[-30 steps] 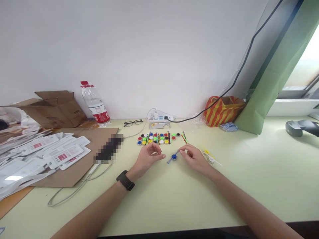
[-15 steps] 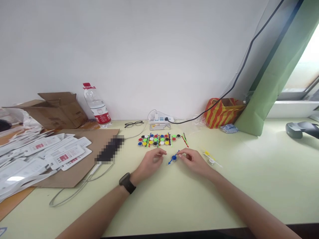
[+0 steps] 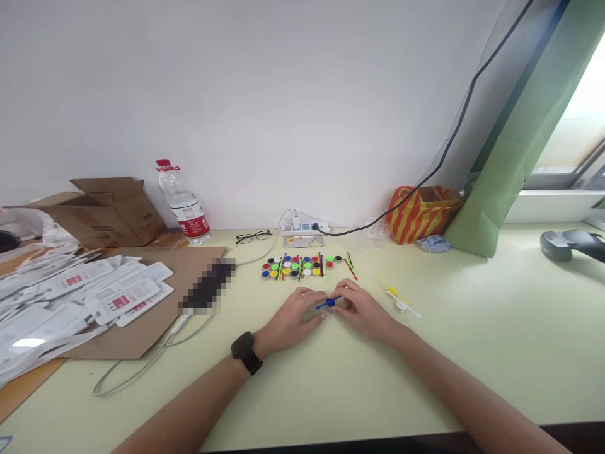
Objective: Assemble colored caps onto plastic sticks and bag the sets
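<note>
A small round blue disc point(image 3: 330, 303) with a long blue arrow-shaped pointer point(image 3: 320, 306) across it lies between my hands over the table. The thumb and fingers of my right hand point(image 3: 363, 309) close on the disc from the right and partly cover the pointer's far end. From the left, my left hand point(image 3: 295, 318) curves around the pointer's tip, thumb and fingers apart, its fingertips close to the disc. Whether they touch it I cannot tell. Beyond the hands stand rows of coloured discs point(image 3: 294, 273) with thin coloured pointers point(image 3: 352, 265) laid among them.
Right of my right hand lie a white disc point(image 3: 401, 307) and a yellow and white pointer pair point(image 3: 405, 301). Behind are a power strip point(image 3: 305, 227), glasses point(image 3: 254, 237) and a striped bag point(image 3: 406, 217). Leftward: a blurred dark device point(image 3: 208, 287), white tags point(image 3: 127, 296), a bottle point(image 3: 189, 211).
My left hand has moved right, up to the blue disc. My right fingers have shifted from the pointer's end onto the disc, and the pointer has turned nearer to level.
</note>
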### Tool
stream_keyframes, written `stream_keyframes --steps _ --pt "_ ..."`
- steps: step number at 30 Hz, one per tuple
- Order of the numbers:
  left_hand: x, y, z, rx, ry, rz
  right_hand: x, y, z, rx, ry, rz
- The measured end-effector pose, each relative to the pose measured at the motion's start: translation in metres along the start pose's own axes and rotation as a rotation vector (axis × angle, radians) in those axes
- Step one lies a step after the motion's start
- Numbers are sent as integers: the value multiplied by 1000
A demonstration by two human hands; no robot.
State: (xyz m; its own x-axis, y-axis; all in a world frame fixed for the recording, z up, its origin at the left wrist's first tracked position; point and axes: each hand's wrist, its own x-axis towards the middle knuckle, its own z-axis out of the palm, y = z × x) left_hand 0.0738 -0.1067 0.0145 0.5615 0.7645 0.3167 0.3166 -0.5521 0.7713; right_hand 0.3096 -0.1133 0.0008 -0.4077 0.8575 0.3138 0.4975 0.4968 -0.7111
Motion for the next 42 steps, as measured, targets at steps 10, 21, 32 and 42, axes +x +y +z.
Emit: stream_keyframes --steps 10,21,32,42 --pt "9 5 8 -525 67 -177 4 -17 6 367 84 59" --pt "5 5 6 -473 183 -167 4 -7 -5 863 51 513" --pt "5 1 6 -306 208 -126 -1 -16 -22 971 -129 368" --pt "2 -1 7 -187 93 -142 -1 -19 -12 796 -176 358"
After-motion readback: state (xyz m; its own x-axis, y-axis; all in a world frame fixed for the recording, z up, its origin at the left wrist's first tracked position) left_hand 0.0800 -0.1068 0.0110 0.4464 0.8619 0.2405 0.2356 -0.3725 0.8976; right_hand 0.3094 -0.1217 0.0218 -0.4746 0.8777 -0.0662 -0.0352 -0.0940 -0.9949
